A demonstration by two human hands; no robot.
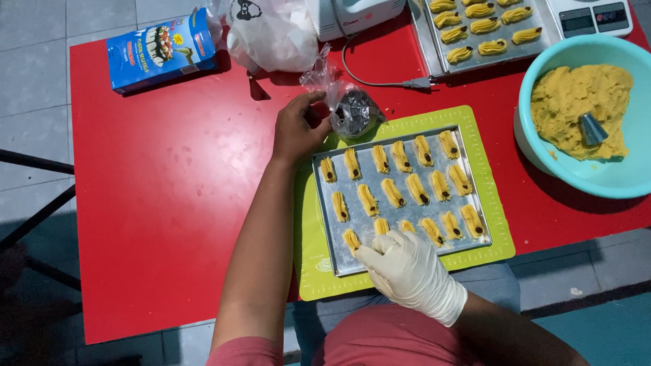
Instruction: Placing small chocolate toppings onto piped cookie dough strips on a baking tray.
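Observation:
A metal baking tray (325,211) lies on a green mat (480,154) and holds several piped yellow dough cookies (393,193), most with a dark bit at one end. My right hand (407,268), in a white glove, rests fingers-down on the cookies at the tray's near edge. My bare left hand (298,129) reaches past the tray's far left corner and grips a clear plastic bag of dark bits (352,112).
A turquoise bowl (536,146) of yellow dough with a metal piping tip (592,129) stands at the right. A second filled tray (475,61), a scale (597,17), a power cord (380,81), a white bag (271,34) and a blue box (159,51) line the red table's far side.

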